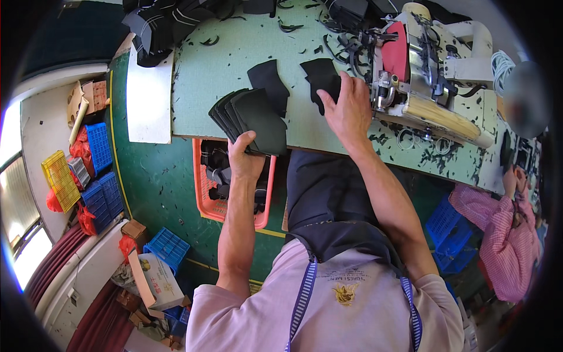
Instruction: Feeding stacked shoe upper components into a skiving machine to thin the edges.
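Observation:
My left hand (245,157) grips a fanned stack of dark flat cut pieces (258,120) at its lower edge, thumb on top, over the front edge of the pale green table (217,64). My right hand (350,111) rests at the right edge of some dark cut pieces (319,76) on the tabletop, thumb and fingers apart. Between the hands lies another dark cut piece (270,79), partly covered by the stack.
A sewing-type machine (419,64) with a red part stands at the right, dark scraps (352,53) around it. More dark pieces (170,23) lie at the far left. Below the table edge is an orange basket (206,206) of dark pieces. A person in a pink checked sleeve (507,246) works at the right.

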{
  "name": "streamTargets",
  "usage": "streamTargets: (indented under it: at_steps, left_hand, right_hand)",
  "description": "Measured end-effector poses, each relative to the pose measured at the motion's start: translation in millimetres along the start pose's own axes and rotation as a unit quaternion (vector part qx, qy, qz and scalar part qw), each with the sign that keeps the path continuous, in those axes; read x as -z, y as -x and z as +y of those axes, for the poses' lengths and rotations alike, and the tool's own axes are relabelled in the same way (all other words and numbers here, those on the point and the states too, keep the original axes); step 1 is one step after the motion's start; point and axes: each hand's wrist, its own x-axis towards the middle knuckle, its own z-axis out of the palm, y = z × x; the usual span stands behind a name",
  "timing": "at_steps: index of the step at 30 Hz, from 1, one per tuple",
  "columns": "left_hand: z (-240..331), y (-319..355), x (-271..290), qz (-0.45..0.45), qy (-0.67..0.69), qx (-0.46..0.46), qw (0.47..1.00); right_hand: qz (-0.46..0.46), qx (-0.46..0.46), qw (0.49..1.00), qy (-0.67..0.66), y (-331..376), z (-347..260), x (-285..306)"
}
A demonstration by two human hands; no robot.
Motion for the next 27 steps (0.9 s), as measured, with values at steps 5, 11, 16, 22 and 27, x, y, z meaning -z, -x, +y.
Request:
streamTargets:
  at_steps: [5,11,16,22,27]
  left_hand:
    - [-4,-1,-6,-0.005,-0.018,0.004,1.000]
    - [-3,0,-6,-0.003,-0.017,-0.004,1.000]
    - [1,4,-5,-0.011,-0.005,-0.001,1.000]
    - [0,2,-11,0.006,0.022,0.027,0.999]
    - [-10,-7,-16,0.000,0.028,0.056,0.998]
  right_hand:
    - [-0.041,-0.064,0.997,-0.027,0,18,-16]
    - [-0.037,-0.145,0.965,-0.214,-1,30,-21]
    - [-0.018,-0.183,0.742,-0.644,21,9,22]
    - [0.041,-0.169,0.620,-0.765,30,-9,97]
    - [0.145,-0.144,0.646,-0.735,42,6,144]
